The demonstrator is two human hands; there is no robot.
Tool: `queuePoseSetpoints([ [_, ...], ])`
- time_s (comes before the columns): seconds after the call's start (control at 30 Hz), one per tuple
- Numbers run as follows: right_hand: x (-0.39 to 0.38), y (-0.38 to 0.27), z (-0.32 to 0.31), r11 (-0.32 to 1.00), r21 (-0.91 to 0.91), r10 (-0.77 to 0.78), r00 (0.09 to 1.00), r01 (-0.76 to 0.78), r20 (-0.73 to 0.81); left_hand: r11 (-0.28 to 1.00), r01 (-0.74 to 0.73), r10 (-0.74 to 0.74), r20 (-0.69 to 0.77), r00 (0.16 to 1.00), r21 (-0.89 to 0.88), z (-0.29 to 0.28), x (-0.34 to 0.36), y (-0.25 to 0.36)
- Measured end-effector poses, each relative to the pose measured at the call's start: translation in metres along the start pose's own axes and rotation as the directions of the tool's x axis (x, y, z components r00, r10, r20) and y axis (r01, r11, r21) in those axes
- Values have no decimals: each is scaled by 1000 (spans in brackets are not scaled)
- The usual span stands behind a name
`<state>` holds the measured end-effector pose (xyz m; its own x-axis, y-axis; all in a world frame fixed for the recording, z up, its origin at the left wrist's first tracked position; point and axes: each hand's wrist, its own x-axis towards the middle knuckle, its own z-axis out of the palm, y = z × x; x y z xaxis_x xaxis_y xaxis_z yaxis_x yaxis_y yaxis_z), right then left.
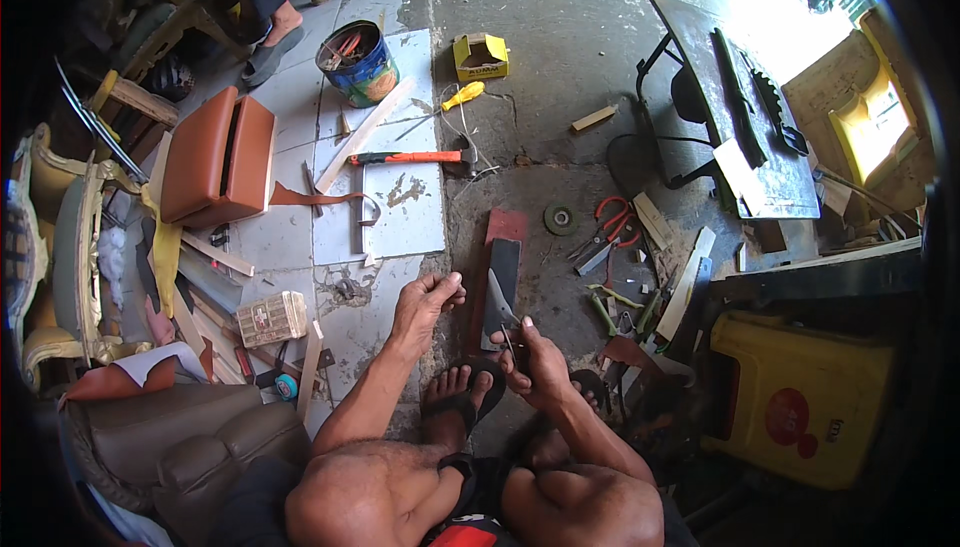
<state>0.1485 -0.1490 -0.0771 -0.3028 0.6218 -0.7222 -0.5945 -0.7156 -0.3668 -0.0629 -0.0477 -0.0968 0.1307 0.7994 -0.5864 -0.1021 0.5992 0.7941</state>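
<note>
My left hand [428, 309] is closed in a pinch near the middle, left of the blade; whatever it may hold is too small to make out. My right hand [530, 357] grips a knife [500, 297] with a grey pointed blade, its tip slanting up and left. Behind the blade lies a long dark sharpening block [505, 253] on a reddish wooden base [505, 225], on the grey floor between my feet. A roll of green tape [559, 219] and red-handled tools [614, 215] lie to the right of the block.
A hammer [405, 157], yellow screwdriver [463, 95], paint tin [357, 77] and yellow box [480, 59] lie ahead. Brown cushions [215, 162] and scraps are left; a black table [750, 207], offcuts and a yellow container [800, 387] are right. A person's foot [280, 32] shows upper left.
</note>
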Motion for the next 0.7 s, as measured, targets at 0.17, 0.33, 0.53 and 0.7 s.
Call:
queuePoseSetpoints([
  [0.17, 2, 1, 0, 1000, -28, -7, 1000, 6, -26, 1000, -3, 3, -3, 1000, -8, 0, 0, 0],
  [0.33, 21, 9, -21, 848, -494, -306, 938, 190, -164, 999, -51, 51, -23, 998, 7, 4, -1, -4],
  [0.53, 25, 4, -37, 437, -841, -636, 770, 319, -38, 980, -113, 120, -33, 992, 164, -2, 3, -16],
  [0.7, 40, 2, -59, -37, -947, -763, 603, 318, 232, 734, -287, 389, -35, 920, 616, 7, 0, -28],
])
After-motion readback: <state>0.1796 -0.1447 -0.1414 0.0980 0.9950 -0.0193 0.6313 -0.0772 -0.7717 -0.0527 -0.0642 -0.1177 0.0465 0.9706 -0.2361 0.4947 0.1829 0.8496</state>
